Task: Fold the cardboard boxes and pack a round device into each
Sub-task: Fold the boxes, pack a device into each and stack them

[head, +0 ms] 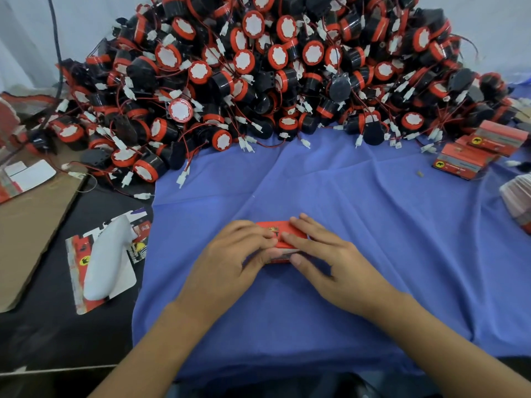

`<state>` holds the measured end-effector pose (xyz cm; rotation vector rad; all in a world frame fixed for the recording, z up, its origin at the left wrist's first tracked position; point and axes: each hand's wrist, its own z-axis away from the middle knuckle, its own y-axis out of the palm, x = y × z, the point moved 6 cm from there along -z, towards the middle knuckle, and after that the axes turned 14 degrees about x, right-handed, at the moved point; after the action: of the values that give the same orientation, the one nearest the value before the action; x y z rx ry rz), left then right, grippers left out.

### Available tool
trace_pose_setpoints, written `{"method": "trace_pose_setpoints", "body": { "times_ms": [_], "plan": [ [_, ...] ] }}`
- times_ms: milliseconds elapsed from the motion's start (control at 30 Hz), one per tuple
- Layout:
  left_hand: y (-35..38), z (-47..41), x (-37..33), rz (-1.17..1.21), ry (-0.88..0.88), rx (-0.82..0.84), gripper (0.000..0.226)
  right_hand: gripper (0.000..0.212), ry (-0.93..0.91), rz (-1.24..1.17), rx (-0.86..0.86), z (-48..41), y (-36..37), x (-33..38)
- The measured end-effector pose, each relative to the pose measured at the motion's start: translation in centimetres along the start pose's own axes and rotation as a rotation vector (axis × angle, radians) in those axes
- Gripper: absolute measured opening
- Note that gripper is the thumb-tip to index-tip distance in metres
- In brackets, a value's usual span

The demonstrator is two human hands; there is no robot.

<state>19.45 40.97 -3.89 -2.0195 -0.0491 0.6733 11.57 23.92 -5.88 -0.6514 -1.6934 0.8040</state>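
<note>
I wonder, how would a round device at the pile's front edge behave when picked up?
The round device looks like rigid plastic, so it is probably stiff and easy to grip. Lying on its curved side, it may roll if nudged. Thin red wires run among its neighbours, so it could snag.

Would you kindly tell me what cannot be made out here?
Head view:
- Inside the small red cardboard box: hidden by the left hand and right hand gripping it.
- Print on the finished red boxes, right: too small, blurred.
- The pale stack, right edge: cut off.
</note>
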Motion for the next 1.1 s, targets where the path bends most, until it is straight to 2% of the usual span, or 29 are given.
{"method": "trace_pose_setpoints", "body": {
  "times_ms": [300,367,500,600,667,733,933,1033,1100],
  "plan": [
    [1.3,1.6,-2.0,-0.200,-0.112,-0.070,0.022,0.041,0.098,0.088,-0.122,0.6,0.8,1.7],
    [1.6,1.9,-2.7,-0.265,-0.145,-0.069,0.033,0.041,0.130,0.050,-0.141,0.8,0.8,1.9],
    [1.8,2.7,-4.6,-0.447,-0.152,0.042,0.061,0.045,0.209,0.130,-0.157,0.8,1.4,2.7],
    [1.7,2.6,-5.6,-0.542,-0.183,0.110,0.059,0.054,0.257,0.241,-0.136,0.7,2.2,3.2],
    [1.0,2.2,-5.8,-0.496,-0.190,0.076,0.050,0.054,0.272,0.262,-0.138,0.7,2.2,3.4],
    [0.2,1.5,-5.4,-0.428,-0.230,0.087,0.052,0.055,0.295,0.259,-0.096,0.6,2.2,3.4],
    [0.3,0.6,-5.9,-0.624,-0.152,0.123,0.043,0.071,0.370,0.282,0.137,0.4,3.7,3.1],
    [0.5,1.3,-5.7,-0.589,-0.148,0.094,0.053,0.075,0.379,0.262,0.145,0.4,4.2,3.1],
    [0.6,1.6,-5.0,-0.452,-0.185,0.075,0.055,0.075,0.369,0.191,0.099,0.6,4.1,3.2]
  ]
}}
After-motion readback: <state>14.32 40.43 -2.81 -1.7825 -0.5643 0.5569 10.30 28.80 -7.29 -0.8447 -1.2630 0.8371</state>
